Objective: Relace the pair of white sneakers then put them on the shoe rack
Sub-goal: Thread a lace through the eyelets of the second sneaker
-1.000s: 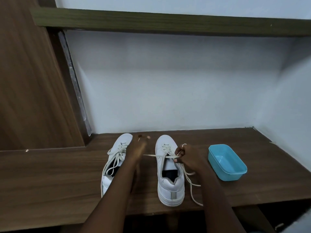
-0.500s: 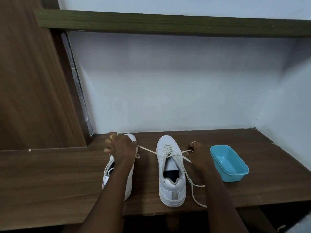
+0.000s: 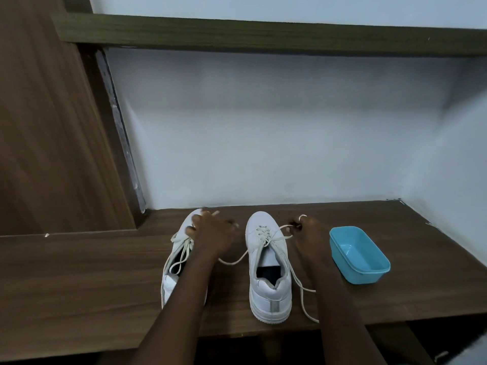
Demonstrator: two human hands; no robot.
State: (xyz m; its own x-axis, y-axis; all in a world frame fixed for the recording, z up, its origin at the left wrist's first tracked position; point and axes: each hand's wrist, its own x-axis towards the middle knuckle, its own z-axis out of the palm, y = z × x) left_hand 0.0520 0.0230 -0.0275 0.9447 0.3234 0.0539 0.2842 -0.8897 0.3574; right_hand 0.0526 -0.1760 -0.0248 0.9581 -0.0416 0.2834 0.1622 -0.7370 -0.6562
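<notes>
- On the brown wood-grain worktop (image 3: pixel 79 272), against the white wall, the pair of white low-top sneakers stands side by side with heels toward me.
- My left hand (image 3: pixel 210 233) hovers over the toe of the left white sneaker (image 3: pixel 171 283), fingers curled round one end of the cream shoelace (image 3: pixel 233 262).
- That shoelace sags in a slack loop across the gap to the right white sneaker (image 3: pixel 268 285).
- My right hand (image 3: pixel 307 233) sits just beside that sneaker's toe, fingertips pinching a stretch of the same shoelace near the front eyelets.
- Another length of it trails off the sneaker's right side to the worktop's front edge.
- A light blue rectangular plastic tub (image 3: pixel 359 255) stands just right of my right hand.
</notes>
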